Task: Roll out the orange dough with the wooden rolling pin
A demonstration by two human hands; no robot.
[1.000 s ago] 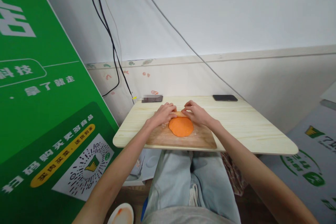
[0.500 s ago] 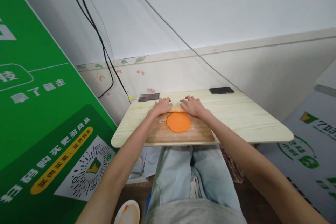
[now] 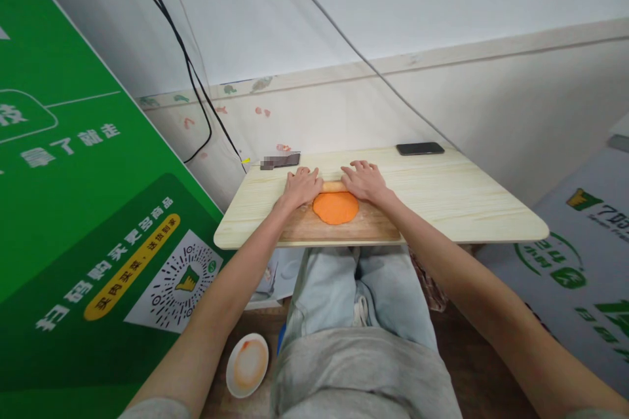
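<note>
An orange round of flattened dough [image 3: 336, 209] lies on the wooden board [image 3: 344, 234] at the table's near edge. Across its far edge rests a light wooden rolling pin [image 3: 334, 187]. My left hand [image 3: 301, 187] covers the pin's left end and my right hand [image 3: 364, 181] its right end, with fingers curved forward over the wood. Only the middle of the pin shows between them; the palms hide its ends.
A phone [image 3: 420, 148] lies at the back right of the pale table [image 3: 466, 203], and another dark device [image 3: 287, 161] at the back left. Black cables [image 3: 184, 55] hang on the left. A stained white bowl [image 3: 247, 365] is on the floor. A green panel [image 3: 63, 209] stands left.
The view has tilted down, so the table sits higher in the picture. The rolling pin appears slightly nearer the dough, with both hands still on it.
</note>
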